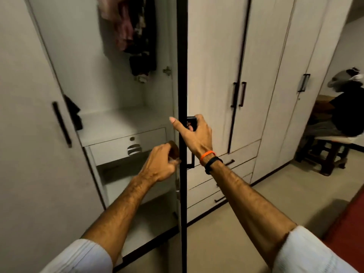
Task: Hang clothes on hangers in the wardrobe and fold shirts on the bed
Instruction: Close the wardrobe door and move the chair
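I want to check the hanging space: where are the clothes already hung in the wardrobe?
Head view, upper centre-left: the hung clothes dangle inside the open wardrobe compartment, above its shelf.

Both forearms reach forward, sleeves pushed up; left hand (160, 162) curled around a brown object, right hand (194, 134) gripping a black handle, index finger extended, two bands on wrist.

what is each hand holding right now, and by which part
Right hand grips the black bar handle of the open wardrobe door at its top end. Left hand: cannot tell.
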### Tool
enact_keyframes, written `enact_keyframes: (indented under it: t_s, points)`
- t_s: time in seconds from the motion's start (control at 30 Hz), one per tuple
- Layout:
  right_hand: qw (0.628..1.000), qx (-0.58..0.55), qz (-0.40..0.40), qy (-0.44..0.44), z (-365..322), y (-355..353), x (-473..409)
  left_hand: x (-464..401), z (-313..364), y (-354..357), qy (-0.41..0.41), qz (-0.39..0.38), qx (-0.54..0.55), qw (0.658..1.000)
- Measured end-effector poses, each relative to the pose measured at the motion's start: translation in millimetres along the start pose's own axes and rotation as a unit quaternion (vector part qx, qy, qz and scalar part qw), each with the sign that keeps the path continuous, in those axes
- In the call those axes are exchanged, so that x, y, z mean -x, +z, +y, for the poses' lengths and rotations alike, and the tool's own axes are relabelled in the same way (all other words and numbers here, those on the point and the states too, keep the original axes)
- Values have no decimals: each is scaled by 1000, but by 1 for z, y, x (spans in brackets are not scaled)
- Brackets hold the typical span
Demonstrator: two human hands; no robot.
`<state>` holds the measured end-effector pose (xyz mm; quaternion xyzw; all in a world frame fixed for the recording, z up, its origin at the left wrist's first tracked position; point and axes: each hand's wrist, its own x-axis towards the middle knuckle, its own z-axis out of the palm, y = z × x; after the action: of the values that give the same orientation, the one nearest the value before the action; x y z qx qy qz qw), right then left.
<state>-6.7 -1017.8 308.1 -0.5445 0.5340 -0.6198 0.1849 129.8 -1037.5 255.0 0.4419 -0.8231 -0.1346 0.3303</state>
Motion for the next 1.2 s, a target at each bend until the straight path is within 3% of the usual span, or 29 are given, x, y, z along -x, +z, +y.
enact_keyframes:
  t_s: [0.23,0.6,0.93,1.2]
  points:
    - [991,-34,-129,12,-33,130,17,47,-90,-99,-115,48,-80,989]
    - [959,-69,-272,-44,-28,254,-25,24,-195,-166,-259,169,-125,943]
    - [948,-121,-292,-50,-11,347,-70,-21,-240,-200,-314,262,-166,897]
    - [962,-35,-252,-95,4,405,-92,-54,-286,-213,-331,305,-152,880]
